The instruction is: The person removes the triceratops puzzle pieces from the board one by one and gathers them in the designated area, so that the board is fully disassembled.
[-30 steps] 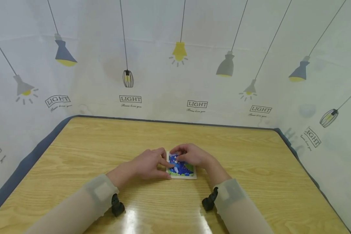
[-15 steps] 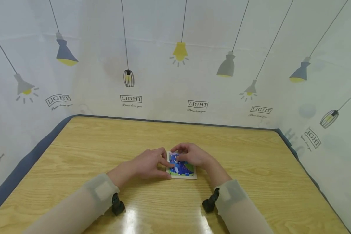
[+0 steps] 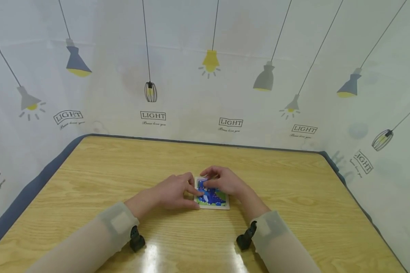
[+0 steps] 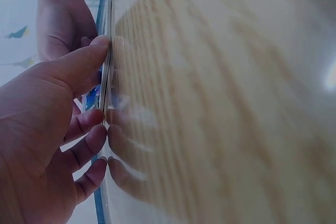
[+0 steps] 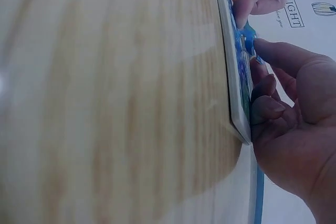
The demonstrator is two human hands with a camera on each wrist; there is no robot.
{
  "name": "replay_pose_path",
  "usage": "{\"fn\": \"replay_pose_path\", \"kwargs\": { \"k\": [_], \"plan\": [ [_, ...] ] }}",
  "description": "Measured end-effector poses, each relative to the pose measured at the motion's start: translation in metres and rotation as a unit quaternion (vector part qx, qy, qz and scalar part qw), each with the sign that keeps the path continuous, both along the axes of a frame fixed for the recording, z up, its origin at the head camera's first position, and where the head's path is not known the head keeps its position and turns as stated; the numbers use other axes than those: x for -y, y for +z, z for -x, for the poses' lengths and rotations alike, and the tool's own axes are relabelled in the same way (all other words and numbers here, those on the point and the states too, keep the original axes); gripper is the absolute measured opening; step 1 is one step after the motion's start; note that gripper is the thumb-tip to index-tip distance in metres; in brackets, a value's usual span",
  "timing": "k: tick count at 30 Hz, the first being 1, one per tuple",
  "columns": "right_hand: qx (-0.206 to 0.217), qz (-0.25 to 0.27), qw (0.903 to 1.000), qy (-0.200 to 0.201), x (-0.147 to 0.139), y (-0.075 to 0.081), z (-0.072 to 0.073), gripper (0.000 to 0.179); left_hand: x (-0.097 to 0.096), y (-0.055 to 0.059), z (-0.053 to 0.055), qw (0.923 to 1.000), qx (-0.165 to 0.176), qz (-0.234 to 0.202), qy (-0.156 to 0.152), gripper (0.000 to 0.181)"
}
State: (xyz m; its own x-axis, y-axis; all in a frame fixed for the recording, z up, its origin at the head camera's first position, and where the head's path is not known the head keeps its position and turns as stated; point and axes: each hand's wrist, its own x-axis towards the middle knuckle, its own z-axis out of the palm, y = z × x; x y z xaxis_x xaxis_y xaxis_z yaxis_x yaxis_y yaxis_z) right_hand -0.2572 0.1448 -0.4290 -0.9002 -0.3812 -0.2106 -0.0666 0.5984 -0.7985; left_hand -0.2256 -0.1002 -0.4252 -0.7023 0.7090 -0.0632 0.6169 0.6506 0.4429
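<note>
A square jigsaw board (image 3: 214, 201) with a blue dinosaur picture and a pale rim lies flat on the table between both hands. My left hand (image 3: 173, 192) is at its left side: the index finger lies on the picture, and the thumb touches the near edge. In the left wrist view, the other fingers of that hand (image 4: 50, 124) rest with their tips on the tabletop. Above the board's far left part, my right hand (image 3: 226, 181) pinches a small blue puzzle piece (image 5: 249, 43), raised at an angle from the picture. Fingers partly cover the picture.
The wood-grain table (image 3: 123, 159) reaches away on all sides of the board. A pale curtain (image 3: 184, 91) printed with hanging lamps stands behind and beside it. A black wrist camera (image 3: 137, 239) sits under each sleeve.
My right hand has shifted slightly left and away over the board, its thumb moving with it. The left hand and the board stay in place.
</note>
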Motion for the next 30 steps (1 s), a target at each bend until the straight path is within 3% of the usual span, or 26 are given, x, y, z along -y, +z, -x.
{"fn": "replay_pose_path", "kwargs": {
  "k": [7,14,23,30],
  "plan": [
    [0.001,-0.005,0.9999,-0.010,0.000,0.003,-0.001,0.021,0.000,-0.002,0.001,1.0000,-0.006,-0.001,-0.005,0.043],
    [0.000,0.000,0.9995,-0.030,-0.021,0.009,-0.002,0.019,-0.001,0.000,-0.001,1.0000,0.003,0.002,0.002,0.044],
    [-0.010,0.022,0.9966,-0.079,-0.086,0.007,0.000,0.028,-0.001,0.001,-0.002,0.9999,0.006,0.008,0.012,0.045],
    [-0.037,-0.031,0.9922,-0.115,-0.131,0.006,0.009,0.030,0.000,0.001,-0.003,1.0000,-0.001,0.006,0.005,0.045]
  ]
}}
